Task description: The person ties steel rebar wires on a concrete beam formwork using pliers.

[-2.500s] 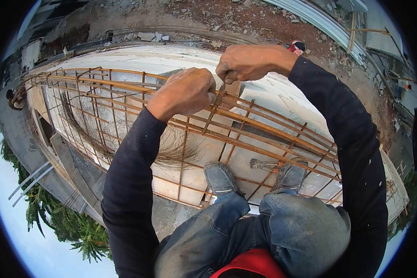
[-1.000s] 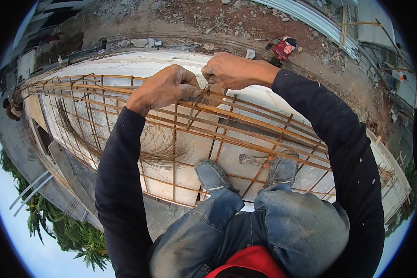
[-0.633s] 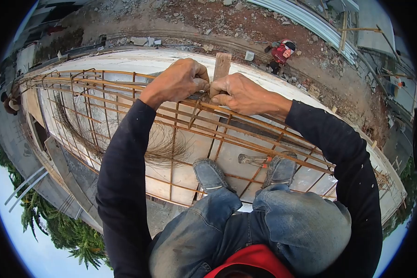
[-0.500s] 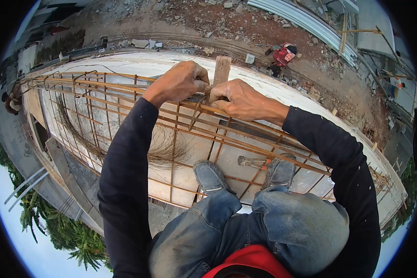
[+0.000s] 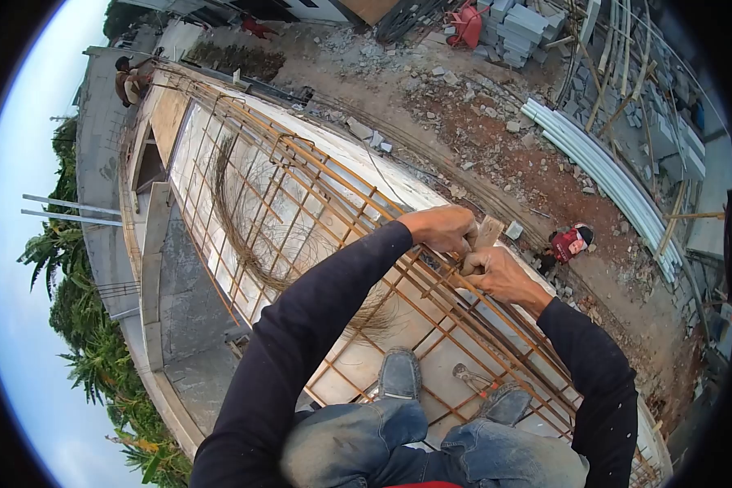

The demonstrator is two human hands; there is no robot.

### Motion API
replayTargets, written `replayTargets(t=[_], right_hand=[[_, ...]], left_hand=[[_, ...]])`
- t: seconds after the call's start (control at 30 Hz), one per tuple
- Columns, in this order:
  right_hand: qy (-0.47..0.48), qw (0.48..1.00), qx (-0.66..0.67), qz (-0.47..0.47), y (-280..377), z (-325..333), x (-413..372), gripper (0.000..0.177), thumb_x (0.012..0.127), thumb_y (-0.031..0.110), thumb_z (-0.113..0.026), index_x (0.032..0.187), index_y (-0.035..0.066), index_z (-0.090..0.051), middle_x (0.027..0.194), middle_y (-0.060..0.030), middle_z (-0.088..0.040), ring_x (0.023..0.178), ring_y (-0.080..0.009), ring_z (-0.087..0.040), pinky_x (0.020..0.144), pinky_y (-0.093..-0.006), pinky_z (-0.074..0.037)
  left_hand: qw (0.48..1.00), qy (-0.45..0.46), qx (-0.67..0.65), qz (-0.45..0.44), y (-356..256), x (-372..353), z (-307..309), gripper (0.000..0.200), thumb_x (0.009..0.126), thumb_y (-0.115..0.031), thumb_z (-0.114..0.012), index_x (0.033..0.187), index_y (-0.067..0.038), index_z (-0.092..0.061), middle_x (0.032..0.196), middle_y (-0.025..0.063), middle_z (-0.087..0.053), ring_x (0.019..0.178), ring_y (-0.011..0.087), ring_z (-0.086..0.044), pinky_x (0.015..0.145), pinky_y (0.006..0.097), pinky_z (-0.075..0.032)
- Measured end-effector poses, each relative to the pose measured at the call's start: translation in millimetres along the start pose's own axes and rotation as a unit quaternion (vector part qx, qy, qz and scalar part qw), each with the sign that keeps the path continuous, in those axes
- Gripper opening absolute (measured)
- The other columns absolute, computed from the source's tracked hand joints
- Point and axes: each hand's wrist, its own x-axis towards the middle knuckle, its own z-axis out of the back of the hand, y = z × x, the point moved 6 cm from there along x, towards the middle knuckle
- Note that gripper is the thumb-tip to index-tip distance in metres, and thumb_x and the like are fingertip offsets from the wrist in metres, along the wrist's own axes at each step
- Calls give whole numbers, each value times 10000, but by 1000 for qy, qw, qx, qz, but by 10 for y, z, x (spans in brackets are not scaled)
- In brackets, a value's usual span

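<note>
My left hand and my right hand are close together at the outer edge of a rusty rebar cage, beside an upright piece of wood. Fingers of both hands are pinched at the top bars; what they hold is too small to make out. A bundle of thin wire lies curved over the rebar grid. Pincers with red-orange handles rest on the pale boards near my right shoe.
Below the edge, a person in red is on the rubble ground. Another person is at the far end of the structure. White pipes, grey blocks and a red wheelbarrow are below.
The view has turned, so the cage now runs diagonally and more of its far end shows. Both hands remain pinched at the bars beside the wood.
</note>
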Motion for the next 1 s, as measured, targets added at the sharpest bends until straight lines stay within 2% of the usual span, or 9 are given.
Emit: replayTargets(t=[0.13,0.27,0.4,0.47,0.57,0.7,0.83,0.9,1.0], right_hand=[[-68,990,-63,103,-8,-61,-5,399,773,287,-793,687,13,-515,635,-50,-464,595,-170,-459,519,-335,-350],[-114,971,-188,98,-17,-64,-52,419,756,312,-805,770,26,-499,721,-89,-403,694,-254,-479,594,-381,-398],[-176,965,-189,45,59,-70,-128,394,749,290,-803,803,12,-528,738,-137,-468,750,-299,-552,641,-408,-451],[-198,935,-271,115,-102,-122,-113,289,817,241,-718,882,4,-565,833,-150,-543,748,-356,-605,619,-448,-486],[-131,943,-304,45,-343,-157,-22,251,840,218,-675,932,3,-586,834,-176,-577,722,-391,-614,615,-460,-486],[-83,944,-314,57,-233,-182,42,234,859,198,-642,952,-5,-575,834,-202,-609,729,-416,-628,623,-474,-489],[-34,987,-156,-36,-42,-34,16,411,839,347,-706,990,-8,-563,820,-246,-617,769,-380,-635,675,-432,-489],[70,988,66,-118,-196,71,51,376,897,337,-659,1017,-15,-608,805,-115,-632,775,-196,-619,687,-348,-496],[126,965,200,-117,-468,80,50,279,927,243,-639,1060,0,-604,790,-34,-614,765,-120,-593,695,-288,-487]], left_hand=[[1000,12,-12,13,-31,-54,30,225,754,-150,-693,898,23,-711,689,160,-650,623,255,-602,618,388,-470],[999,4,-34,39,-9,-85,32,224,755,-148,-693,894,28,-711,664,145,-633,596,240,-576,588,383,-454],[999,-3,-28,42,75,-62,-5,243,754,-171,-703,900,22,-715,663,132,-634,586,229,-562,568,385,-438],[998,-3,-36,55,85,-70,0,250,753,-179,-706,904,20,-718,667,130,-637,587,225,-562,564,386,-434],[997,5,-49,66,74,-98,6,270,748,-203,-714,904,16,-722,672,131,-638,592,223,-566,566,379,-436],[997,17,31,65,114,-84,28,348,712,-254,-756,918,25,-717,724,168,-668,636,276,-603,597,407,-457],[997,36,21,59,63,-52,23,320,721,-263,-762,909,-6,-728,742,160,-685,656,281,-627,633,404,-474],[997,48,-4,55,10,-86,50,260,766,-222,-739,909,-5,-727,721,140,-683,639,240,-617,616,371,-470],[995,62,-22,72,90,-76,20,236,801,-244,-730,876,-20,-728,740,105,-690,653,195,-602,627,355,-464]])
